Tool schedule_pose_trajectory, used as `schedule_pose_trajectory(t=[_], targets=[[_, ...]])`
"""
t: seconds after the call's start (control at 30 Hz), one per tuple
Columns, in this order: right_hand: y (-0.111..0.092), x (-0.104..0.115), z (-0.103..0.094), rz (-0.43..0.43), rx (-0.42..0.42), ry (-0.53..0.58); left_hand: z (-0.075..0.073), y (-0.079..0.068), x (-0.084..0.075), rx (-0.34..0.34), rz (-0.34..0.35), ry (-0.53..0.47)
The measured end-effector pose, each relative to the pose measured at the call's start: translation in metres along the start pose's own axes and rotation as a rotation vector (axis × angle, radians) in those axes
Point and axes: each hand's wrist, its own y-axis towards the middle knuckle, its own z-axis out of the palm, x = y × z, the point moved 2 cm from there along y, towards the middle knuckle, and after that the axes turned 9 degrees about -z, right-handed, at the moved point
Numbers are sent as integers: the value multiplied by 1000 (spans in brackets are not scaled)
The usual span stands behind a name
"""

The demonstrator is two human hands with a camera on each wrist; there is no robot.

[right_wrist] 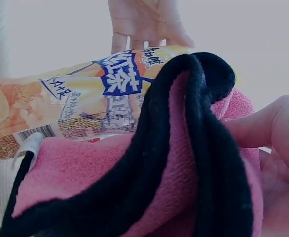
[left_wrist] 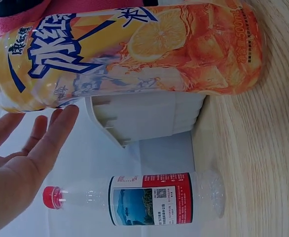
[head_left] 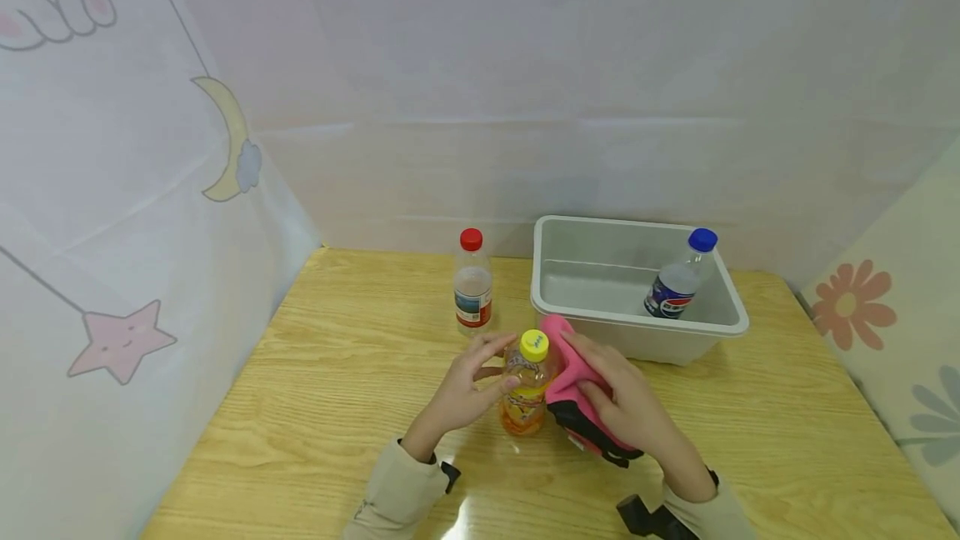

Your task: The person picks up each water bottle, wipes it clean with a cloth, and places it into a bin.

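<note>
An upright iced tea bottle (head_left: 522,412) with a yellow cap stands on the wooden table, its orange label filling the top of the left wrist view. My left hand (head_left: 463,392) holds it near the shoulder, thumb on the near side and fingers behind. On the other side, my right hand (head_left: 633,401) grips a pink cloth (head_left: 564,382) with black edging. The bunched cloth lies against the bottle's right side, and in the right wrist view its folds (right_wrist: 85,160) cover part of the label.
Behind the left hand stands a clear bottle (head_left: 472,294) with a red cap. A light grey bin (head_left: 637,332) sits at the back right, with a blue-capped bottle (head_left: 678,280) leaning inside. Pale printed fabric (head_left: 450,90) hangs behind and beside the table (head_left: 322,407).
</note>
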Motion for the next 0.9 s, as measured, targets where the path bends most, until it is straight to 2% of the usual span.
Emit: schedule_pose_trajectory(t=[0.2,0.37,0.57,0.9], targets=[[3,4,0,8,12,9,-2,-1,0,-28,-13,39],[2,5,1,20,23,23,-3,-2,-6,-61,-41,-1],[1,8,1,25,8,12,-3,-7,-21,-76,0,-49],[-2,11,3,63,8,56,4,-3,3,-104,-10,-66]])
